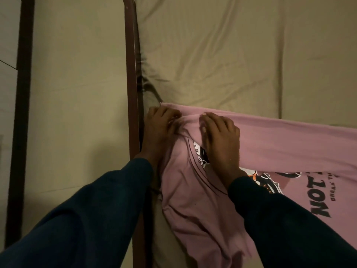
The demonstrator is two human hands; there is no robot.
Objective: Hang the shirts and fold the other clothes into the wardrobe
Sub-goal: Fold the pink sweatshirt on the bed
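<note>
A pink shirt (274, 146) with a black and orange print lies on the bed, partly folded over itself, its top edge running from centre to the right. My left hand (161, 126) pinches the bunched fabric at the shirt's upper left corner, next to the bed rail. My right hand (218, 132) lies on the folded layer just to the right, fingers curled into the cloth at the fold. Both arms wear dark blue sleeves. The lower part of the shirt is crumpled between my arms.
The bed has a wrinkled beige sheet (222, 55). A dark brown bed frame rail (133, 74) runs top to bottom just left of the shirt. Beyond it lies pale floor (77, 84) and another dark bar (23, 93) at the far left.
</note>
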